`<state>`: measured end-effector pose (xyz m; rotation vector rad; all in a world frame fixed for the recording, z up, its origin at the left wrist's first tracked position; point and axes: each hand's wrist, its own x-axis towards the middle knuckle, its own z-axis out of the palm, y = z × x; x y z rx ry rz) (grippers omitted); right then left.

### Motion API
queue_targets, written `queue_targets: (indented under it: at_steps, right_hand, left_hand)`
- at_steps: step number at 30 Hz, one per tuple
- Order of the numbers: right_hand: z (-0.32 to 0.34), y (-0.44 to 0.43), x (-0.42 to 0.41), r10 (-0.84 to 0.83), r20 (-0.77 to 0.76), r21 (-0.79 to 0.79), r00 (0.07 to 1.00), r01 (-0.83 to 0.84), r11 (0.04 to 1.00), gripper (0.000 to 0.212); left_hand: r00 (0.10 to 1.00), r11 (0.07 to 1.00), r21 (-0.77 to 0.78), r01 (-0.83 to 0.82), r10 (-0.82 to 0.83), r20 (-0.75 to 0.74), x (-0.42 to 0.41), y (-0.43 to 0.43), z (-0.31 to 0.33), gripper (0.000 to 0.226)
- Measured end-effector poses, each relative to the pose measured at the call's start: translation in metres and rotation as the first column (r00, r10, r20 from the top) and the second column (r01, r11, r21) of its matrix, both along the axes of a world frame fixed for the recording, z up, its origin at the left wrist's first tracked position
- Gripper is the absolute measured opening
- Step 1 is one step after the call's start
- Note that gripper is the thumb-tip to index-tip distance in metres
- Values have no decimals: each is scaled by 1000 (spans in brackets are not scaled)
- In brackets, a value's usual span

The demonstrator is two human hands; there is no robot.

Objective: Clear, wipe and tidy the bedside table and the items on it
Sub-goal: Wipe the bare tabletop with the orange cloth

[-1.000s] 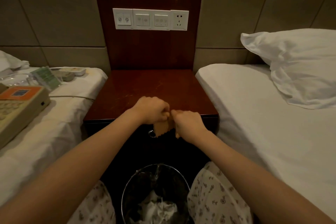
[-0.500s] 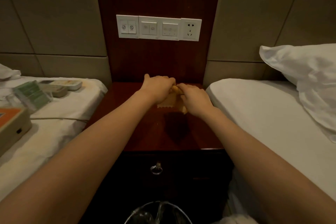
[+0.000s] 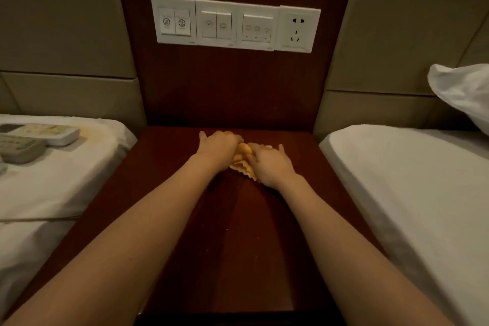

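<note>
A dark red wooden bedside table (image 3: 225,233) fills the middle of the view between two beds. A small yellow cloth (image 3: 242,157) lies bunched on the far part of its top, near the back panel. My left hand (image 3: 218,148) presses down on the cloth's left side with its fingers curled over it. On the cloth's right side my right hand (image 3: 268,163) holds it down, fingers bent over the fabric. Most of the cloth is hidden under both hands; only its middle and a frayed near edge show.
Two remote controls (image 3: 39,135) lie on the left bed (image 3: 53,180). The right bed (image 3: 410,193) has a white pillow (image 3: 465,92) at its head. A row of wall switches and a socket (image 3: 235,25) sits on the wooden panel above the table.
Both hands carried the cloth from the table's front edge up over the top and set it down at the back. The view moved closer and higher, hiding the bin and drawer.
</note>
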<state>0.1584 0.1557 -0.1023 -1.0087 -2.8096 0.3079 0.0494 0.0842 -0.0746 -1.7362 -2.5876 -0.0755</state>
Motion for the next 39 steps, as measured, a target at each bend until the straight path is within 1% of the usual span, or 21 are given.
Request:
queue_targets:
  at_steps: [2, 4, 7, 11, 17, 23, 27, 35, 39]
  right_hand:
    - [2, 7, -1, 12, 70, 14, 997, -14, 1000, 46]
    - [5, 9, 0, 38, 113, -10, 993, -37, 999, 49]
    - [5, 4, 0, 41, 120, -52, 992, -35, 998, 52]
    - [5, -11, 3, 13, 132, -46, 991, -7, 999, 54]
    - [6, -34, 20, 4, 133, -99, 991, 9, 995, 54]
    - [13, -65, 43, 22, 144, -105, 989, -7, 994, 50]
    - [13, -84, 58, 19, 140, -116, 990, -3, 993, 48]
    - [14, -124, 90, 41, 122, -121, 992, -26, 992, 46]
    - [9, -141, 101, 26, 110, -108, 994, -14, 994, 46]
  left_hand:
    - [992, 999, -24, -40, 42, 121, -4, 3, -5, 39]
    - [982, 997, -46, -59, 66, 175, -6, 5, -4, 37]
    - [982, 995, -77, -55, 68, 179, -6, 3, 0, 38]
    - [981, 997, -67, -47, 59, 186, 2, -6, -3, 34]
    - [985, 995, -95, -39, 54, 162, 19, -31, 0, 35]
    - [988, 994, -112, -10, 27, 154, 38, -58, 5, 29]
    - [989, 993, -117, -5, 22, 145, 53, -74, 8, 31]
    - [984, 992, -120, 37, -15, 178, 80, -116, 12, 28]
    - [985, 992, -124, 35, -12, 174, 93, -134, 11, 25]
